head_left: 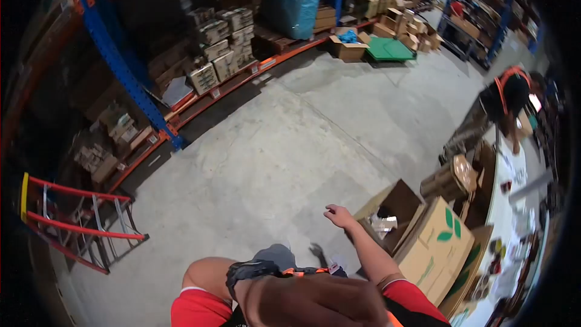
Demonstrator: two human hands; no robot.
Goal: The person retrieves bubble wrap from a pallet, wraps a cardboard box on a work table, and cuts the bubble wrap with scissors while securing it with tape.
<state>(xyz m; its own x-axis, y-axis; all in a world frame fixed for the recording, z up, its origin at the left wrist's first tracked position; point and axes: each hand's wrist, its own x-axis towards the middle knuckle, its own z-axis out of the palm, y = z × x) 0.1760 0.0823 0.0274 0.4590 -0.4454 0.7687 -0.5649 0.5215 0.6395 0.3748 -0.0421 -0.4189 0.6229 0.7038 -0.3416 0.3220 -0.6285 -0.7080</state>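
Observation:
My right hand (340,215) is held out over the floor, left of an open cardboard box (399,206). It holds nothing that I can see; its fingers are loosely bent and partly apart. Crumpled shiny packaging (384,224) lies inside that box. My left arm is bent in front of my body, with something black, a glove or a band, around the left hand (257,271) or wrist. Its fingers cannot be made out. A blurred brown shape (315,303) very close to the camera covers part of the view there.
A red stepladder (91,221) stands at left. Pallet racking (112,48) with stacked cartons (221,54) runs along the back. A green platform (390,49) is on the floor. At right, another person (505,100) bends over a white bench (514,206) beside a carton with green leaves (436,242).

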